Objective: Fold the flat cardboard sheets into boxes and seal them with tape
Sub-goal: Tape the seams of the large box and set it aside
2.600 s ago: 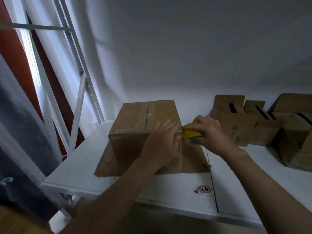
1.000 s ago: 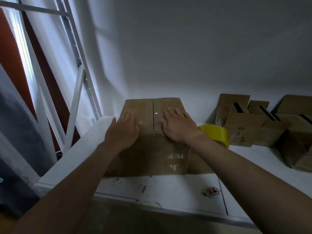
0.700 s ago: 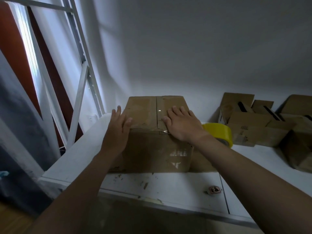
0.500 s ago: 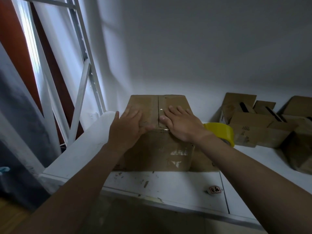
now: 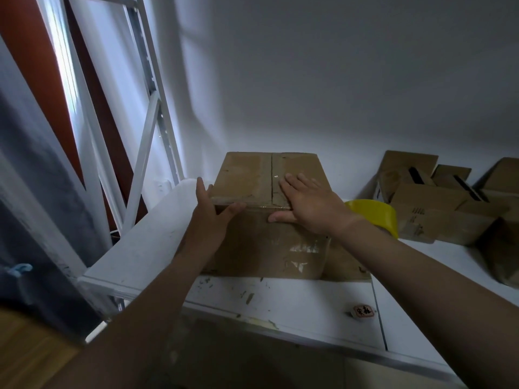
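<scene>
A brown cardboard box (image 5: 252, 175) stands closed on the white table (image 5: 146, 248), with clear tape along its top middle seam. My left hand (image 5: 209, 220) lies against the box's near left corner, fingers straight up the left side and thumb along the front top edge. My right hand (image 5: 309, 203) presses flat on the box top, just right of the seam. A yellow tape roll (image 5: 376, 214) is ringed around my right wrist, beside the box. A flat cardboard sheet (image 5: 345, 262) lies under the box.
Several folded cardboard boxes (image 5: 438, 211) crowd the back right of the table by the wall. A small red-and-white tag (image 5: 362, 311) lies near the front edge. A white metal rack frame (image 5: 140, 130) stands to the left.
My left hand slid off the box top to the near left corner. My right hand stayed flat on the top. Earlier, it held the yellow tape roll at the box's right side.
</scene>
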Demonstrator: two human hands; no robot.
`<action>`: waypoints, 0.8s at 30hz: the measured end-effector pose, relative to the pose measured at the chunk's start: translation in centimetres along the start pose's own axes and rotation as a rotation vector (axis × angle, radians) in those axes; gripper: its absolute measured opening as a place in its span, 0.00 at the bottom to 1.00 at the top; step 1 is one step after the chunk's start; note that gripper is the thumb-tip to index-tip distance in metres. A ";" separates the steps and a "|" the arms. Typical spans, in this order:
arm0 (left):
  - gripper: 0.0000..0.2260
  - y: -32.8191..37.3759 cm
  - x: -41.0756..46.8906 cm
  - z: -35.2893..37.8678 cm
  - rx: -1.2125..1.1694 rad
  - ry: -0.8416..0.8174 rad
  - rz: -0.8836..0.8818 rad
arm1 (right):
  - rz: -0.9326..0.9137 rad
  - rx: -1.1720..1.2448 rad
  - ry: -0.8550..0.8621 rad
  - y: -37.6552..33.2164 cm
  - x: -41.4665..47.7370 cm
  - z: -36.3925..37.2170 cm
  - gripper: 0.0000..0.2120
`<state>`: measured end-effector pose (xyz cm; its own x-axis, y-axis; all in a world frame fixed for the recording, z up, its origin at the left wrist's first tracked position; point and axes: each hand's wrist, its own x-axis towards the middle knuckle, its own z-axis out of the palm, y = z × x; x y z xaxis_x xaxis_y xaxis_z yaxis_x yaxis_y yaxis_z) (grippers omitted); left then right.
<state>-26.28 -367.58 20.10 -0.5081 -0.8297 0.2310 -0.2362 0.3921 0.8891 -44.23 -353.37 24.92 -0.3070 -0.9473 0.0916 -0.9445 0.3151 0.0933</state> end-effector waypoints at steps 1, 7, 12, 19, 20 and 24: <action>0.44 -0.1 -0.5 0.4 0.030 0.031 -0.022 | 0.002 -0.003 0.001 -0.1 -0.1 0.0 0.54; 0.46 0.1 -2.0 1.1 0.518 0.200 -0.089 | 0.026 -0.074 0.059 -1.5 -1.5 -0.1 0.44; 0.29 2.6 -2.1 1.9 0.856 0.182 0.551 | 0.040 -0.067 0.229 0.1 -5.8 -0.7 0.31; 0.30 8.9 -2.4 9.4 0.842 -0.248 0.673 | 0.238 0.344 0.344 5.5 -10.9 -0.6 0.34; 0.31 9.2 -2.1 10.1 0.855 -0.267 0.668 | 0.264 0.452 0.370 6.3 -11.5 -0.3 0.32; 0.32 8.4 -1.4 11.3 1.026 -0.255 0.689 | 0.309 0.816 0.450 8.1 -12.7 2.5 0.26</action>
<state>-36.95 -358.66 22.72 -0.8993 -0.2758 0.3394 -0.3343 0.9339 -0.1270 -48.24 -338.95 22.07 -0.6406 -0.6662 0.3817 -0.6730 0.2480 -0.6968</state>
